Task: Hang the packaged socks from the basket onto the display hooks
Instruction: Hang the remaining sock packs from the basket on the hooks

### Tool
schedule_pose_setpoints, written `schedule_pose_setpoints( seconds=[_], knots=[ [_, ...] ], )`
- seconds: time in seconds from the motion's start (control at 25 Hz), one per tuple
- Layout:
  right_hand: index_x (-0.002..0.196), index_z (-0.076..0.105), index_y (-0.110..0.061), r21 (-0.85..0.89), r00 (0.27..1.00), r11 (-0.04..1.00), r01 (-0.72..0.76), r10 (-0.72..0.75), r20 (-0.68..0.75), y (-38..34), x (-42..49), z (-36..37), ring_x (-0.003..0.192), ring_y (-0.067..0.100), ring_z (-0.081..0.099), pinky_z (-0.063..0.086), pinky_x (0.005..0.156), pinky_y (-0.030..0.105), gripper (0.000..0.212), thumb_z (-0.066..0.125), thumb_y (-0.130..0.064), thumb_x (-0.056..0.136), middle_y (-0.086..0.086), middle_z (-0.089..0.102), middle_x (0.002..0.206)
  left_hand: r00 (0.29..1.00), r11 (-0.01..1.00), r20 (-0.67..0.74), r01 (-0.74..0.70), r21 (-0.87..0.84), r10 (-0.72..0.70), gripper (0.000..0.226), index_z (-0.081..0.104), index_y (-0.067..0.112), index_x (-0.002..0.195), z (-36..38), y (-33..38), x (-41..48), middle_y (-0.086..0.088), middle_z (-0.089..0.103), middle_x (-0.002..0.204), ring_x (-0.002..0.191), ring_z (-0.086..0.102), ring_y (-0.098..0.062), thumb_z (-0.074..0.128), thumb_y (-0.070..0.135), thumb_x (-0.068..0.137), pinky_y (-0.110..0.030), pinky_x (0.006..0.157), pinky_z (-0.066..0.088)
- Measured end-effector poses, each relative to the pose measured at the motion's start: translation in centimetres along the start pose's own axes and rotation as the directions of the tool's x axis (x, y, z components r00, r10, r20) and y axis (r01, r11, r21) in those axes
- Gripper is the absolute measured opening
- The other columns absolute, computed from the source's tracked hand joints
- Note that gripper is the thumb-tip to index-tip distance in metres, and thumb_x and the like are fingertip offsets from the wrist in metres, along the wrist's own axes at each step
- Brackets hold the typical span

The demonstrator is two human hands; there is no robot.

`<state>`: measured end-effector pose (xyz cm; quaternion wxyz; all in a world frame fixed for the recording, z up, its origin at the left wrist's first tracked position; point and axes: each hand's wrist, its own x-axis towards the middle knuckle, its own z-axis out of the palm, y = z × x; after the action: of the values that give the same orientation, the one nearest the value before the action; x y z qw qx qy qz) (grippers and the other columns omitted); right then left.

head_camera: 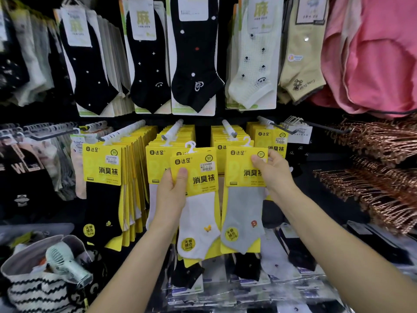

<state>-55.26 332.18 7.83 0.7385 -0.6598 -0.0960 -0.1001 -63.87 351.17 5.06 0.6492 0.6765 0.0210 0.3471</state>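
Observation:
My left hand (172, 190) grips a yellow-carded pack of white socks (198, 213) by the card's left edge, its white plastic hanger just below a display hook (172, 131). My right hand (274, 171) holds a yellow-carded pack of grey socks (244, 213) by the card's right edge, its hanger close under another hook (229, 129). Both packs hang in front of rows of the same yellow packs. Whether either hanger sits on a hook is not clear.
More yellow sock packs (108, 168) hang at the left, black and pale socks (194, 53) above. Pink garments (372, 53) and copper hangers (372, 172) fill the right. A striped bag (42, 288) with a small fan (67, 260) sits lower left. Flat packs (248, 279) lie below.

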Motion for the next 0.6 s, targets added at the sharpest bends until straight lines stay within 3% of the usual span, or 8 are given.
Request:
schedule_pose_setpoints(
  seconds=[0.12,0.24,0.4,0.48,0.6],
  knots=[
    [0.086,0.055,-0.027,-0.058,0.997,0.996,0.072,-0.072,0.0,-0.7,1.2,1.5,0.086,0.019,0.066,0.057,0.07,0.034,0.012,0.06,-0.016,0.091,0.0,0.07,0.091,1.0,1.0,-0.005,-0.028,0.002,0.028,0.013,0.058,0.031,0.098,-1.3,0.2,0.2,0.012,0.068,0.101,0.094,0.064,-0.002,0.045,0.031,0.098,-0.016,0.073,0.05],
    [0.097,0.055,-0.02,-0.187,0.993,0.976,0.11,-0.116,-0.023,-0.3,2.1,2.7,0.094,0.022,0.063,0.055,0.081,0.04,0.009,0.061,-0.019,0.09,0.006,0.067,0.103,1.0,1.0,0.003,-0.029,-0.001,0.029,0.013,0.058,0.03,0.097,-1.5,0.4,0.2,0.007,0.068,0.103,0.099,0.064,-0.012,0.044,0.031,0.098,-0.029,0.081,0.05],
    [0.108,0.056,-0.012,-0.293,0.986,0.946,0.14,-0.159,-0.043,0.3,2.3,2.8,0.092,0.019,0.06,0.05,0.08,0.036,0.024,0.062,-0.024,0.089,-0.002,0.062,0.096,0.999,0.999,0.031,-0.035,-0.019,0.036,0.015,0.058,0.027,0.103,-0.7,0.7,-0.1,0.011,0.068,0.1,0.091,0.065,0.0,0.044,0.029,0.098,-0.012,0.069,0.05],
    [0.11,0.056,-0.01,-0.287,0.987,0.95,0.12,-0.144,-0.064,0.6,1.9,2.5,0.094,0.02,0.062,0.051,0.079,0.035,0.03,0.065,-0.026,0.087,0.002,0.065,0.099,0.999,1.0,0.045,-0.023,-0.013,0.023,0.014,0.058,0.029,0.101,0.0,0.8,-0.2,0.012,0.068,0.101,0.093,0.064,0.0,0.044,0.028,0.098,-0.016,0.073,0.051],
    [0.112,0.05,-0.016,-0.312,0.964,0.932,0.186,-0.234,-0.123,0.9,0.2,1.9,0.091,0.007,0.053,0.043,0.077,0.013,0.037,0.067,-0.034,0.084,-0.006,0.054,0.102,0.998,1.0,0.063,-0.017,0.003,0.017,0.012,0.058,0.03,0.097,1.3,0.9,-0.4,0.014,0.068,0.098,0.09,0.064,0.002,0.046,0.029,0.097,-0.013,0.07,0.05]
  ],
)
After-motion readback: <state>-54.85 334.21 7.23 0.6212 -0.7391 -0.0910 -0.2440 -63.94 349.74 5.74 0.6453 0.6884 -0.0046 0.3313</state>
